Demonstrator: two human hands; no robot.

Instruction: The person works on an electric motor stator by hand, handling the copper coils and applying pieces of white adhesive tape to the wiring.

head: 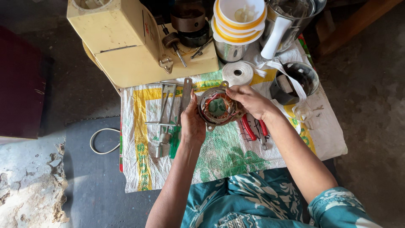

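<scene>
Head view: woven sack (219, 156) covers a low table on grey concrete floor (97, 185)

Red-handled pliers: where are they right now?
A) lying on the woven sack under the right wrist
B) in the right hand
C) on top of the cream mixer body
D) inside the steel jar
A: the red-handled pliers lie on the woven sack just under the right hand, which, with the left hand, grips the motor stator instead.

Soft, even daylight; a sunlit patch glares at lower left, corners fall dim, and focus stays sharp throughout.
</scene>
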